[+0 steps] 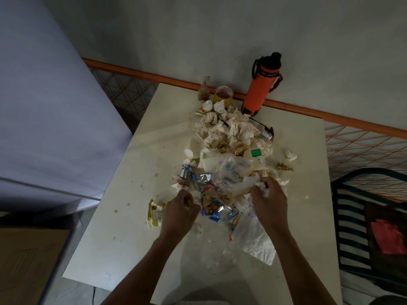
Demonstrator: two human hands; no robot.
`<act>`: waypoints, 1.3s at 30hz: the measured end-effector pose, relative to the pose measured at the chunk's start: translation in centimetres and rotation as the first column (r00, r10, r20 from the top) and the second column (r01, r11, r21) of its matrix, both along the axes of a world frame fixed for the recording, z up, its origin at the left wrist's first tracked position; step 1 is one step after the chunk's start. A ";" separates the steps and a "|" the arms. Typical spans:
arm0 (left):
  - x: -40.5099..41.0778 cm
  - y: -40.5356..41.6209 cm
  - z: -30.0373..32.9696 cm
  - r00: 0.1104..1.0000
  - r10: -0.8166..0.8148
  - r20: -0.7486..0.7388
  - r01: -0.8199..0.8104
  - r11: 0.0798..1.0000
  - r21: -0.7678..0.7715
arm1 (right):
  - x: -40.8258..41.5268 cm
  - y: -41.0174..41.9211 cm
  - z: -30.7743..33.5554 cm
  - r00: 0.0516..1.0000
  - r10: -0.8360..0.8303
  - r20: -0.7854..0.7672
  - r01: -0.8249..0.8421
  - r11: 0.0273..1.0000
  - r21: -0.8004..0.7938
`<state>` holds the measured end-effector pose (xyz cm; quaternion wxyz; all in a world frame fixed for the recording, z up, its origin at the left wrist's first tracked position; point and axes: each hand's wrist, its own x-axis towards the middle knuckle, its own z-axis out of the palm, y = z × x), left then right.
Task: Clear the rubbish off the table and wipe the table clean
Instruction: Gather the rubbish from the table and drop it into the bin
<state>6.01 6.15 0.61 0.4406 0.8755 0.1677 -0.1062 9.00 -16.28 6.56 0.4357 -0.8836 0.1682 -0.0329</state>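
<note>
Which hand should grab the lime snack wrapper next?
Left hand: the snack wrapper lies right beside it at the pile's left edge. The right hand grips tissue across the pile.

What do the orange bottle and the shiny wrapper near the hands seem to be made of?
The orange bottle looks like metal or hard plastic in a matte sleeve, with a black cap; which one is unclear. The shiny wrapper seems to be foil-lined plastic: silvery, crinkled, glinting.

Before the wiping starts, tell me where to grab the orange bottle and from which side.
Grip the orange bottle round its upper body, below the black cap, coming from the front right. It stands upright against the wall, and crumpled tissues crowd its base on the left.
</note>
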 end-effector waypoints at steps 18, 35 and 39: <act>-1.3 1.2 -3.9 0.961 -0.217 -0.169 0.263 0.906 0.332 | 0.1 -1.6 2.7 0.962 0.275 0.001 -0.263 0.922 -0.285; -2.6 1.5 -5.6 0.943 -0.302 -0.141 0.333 0.844 0.420 | 0.6 2.7 1.2 0.884 0.463 -0.061 -0.465 0.859 -0.214; -2.5 1.8 -6.1 0.942 -0.301 -0.146 0.335 0.841 0.424 | 0.6 1.3 1.1 0.873 0.483 -0.063 -0.486 0.857 -0.169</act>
